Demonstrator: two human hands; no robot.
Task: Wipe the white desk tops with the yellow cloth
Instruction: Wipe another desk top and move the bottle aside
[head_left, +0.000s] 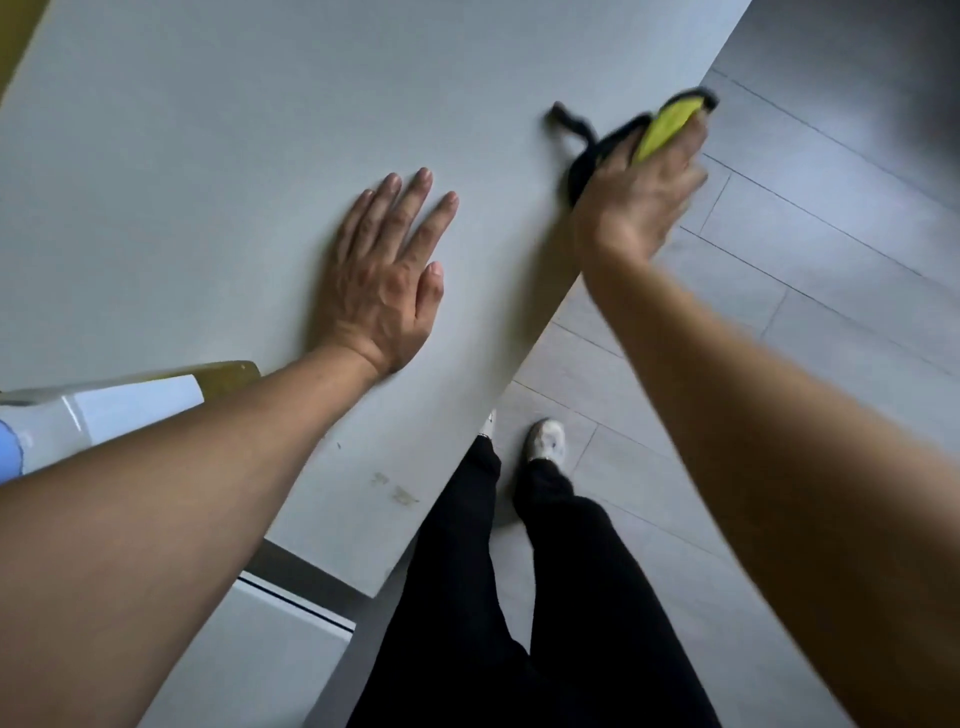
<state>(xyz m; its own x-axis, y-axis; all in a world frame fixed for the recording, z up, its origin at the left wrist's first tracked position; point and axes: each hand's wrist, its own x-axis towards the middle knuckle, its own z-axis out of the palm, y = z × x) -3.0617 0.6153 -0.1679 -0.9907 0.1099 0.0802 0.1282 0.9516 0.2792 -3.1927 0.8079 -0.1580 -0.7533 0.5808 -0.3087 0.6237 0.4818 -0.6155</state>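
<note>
While left hand (387, 283) rests flat, right hand (641, 200) (blurred) grips yellow cloth (665, 127).

No text, label, brand or number can be read anywhere here. The flat white desk top (208, 156) carries a few faint brownish smudges (397, 491) near its front edge (possibly stains rather than print), too blurred to tell.

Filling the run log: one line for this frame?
left hand: flat on white desk top | right hand: gripping yellow black-edged cloth at desk edge, blurred | smudges near corner
</note>
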